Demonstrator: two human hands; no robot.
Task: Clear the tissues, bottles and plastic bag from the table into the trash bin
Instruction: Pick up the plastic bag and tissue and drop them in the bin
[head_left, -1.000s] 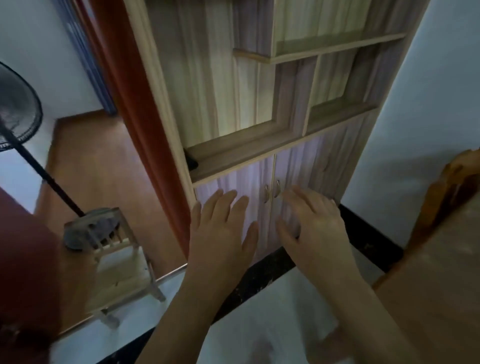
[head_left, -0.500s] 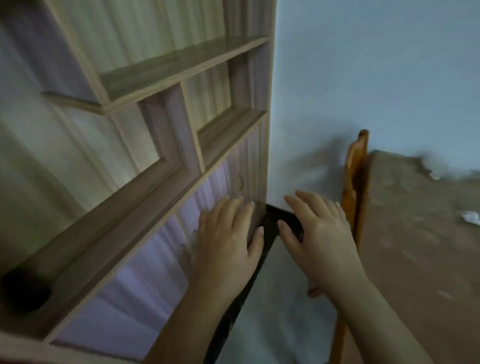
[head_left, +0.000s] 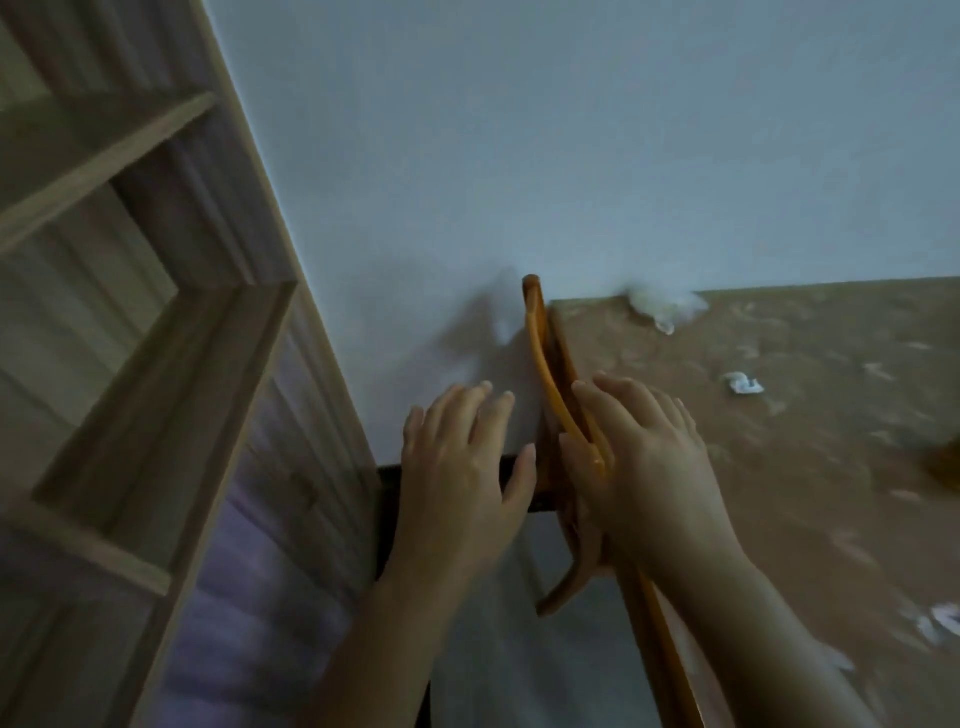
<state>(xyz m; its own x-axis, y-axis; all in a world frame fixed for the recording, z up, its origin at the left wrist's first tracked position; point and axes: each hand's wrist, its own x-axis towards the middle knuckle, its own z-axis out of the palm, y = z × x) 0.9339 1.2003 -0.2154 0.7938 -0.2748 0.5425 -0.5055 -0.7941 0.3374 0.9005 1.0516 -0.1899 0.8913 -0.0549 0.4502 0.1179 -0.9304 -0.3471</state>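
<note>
Task reads as barely begun, judging by what lies on the table (head_left: 779, 467) — nothing looks cleared.

Landmark: the orange wooden chair back (head_left: 545, 364) standing against the table's left edge.

- Left hand (head_left: 457, 467): just left of the chair back, palm down, fingers spread loosely, holding nothing. It hangs in front of the pale wall, above the dark skirting.
- Right hand (head_left: 639, 457): overlapping the chair back's right side, at the table's edge, palm down, fingers loosely extended, empty. Whether it touches the chair or only hovers over it, I cannot tell.
- White crumpled mass (head_left: 665, 304): right of the chair back's top, at the far table edge against the wall — likely tissue or the plastic bag; too blurred to say which.
- Small crumpled tissue (head_left: 744, 384): on the table well right of the chair back, beyond the right hand's fingertips.
- More white scraps (head_left: 935, 623): far right of the chair, near the frame edge, smeared.
- Brown shape (head_left: 948, 462) at the right edge — cut off, unidentified.
- Bottles and trash bin: not in view.
- Wooden shelving unit (head_left: 156, 364): well left of the chair, not part of the job.

Judgement: every pick-up is still ahead; the small tissue is the nearest item to the right hand
</note>
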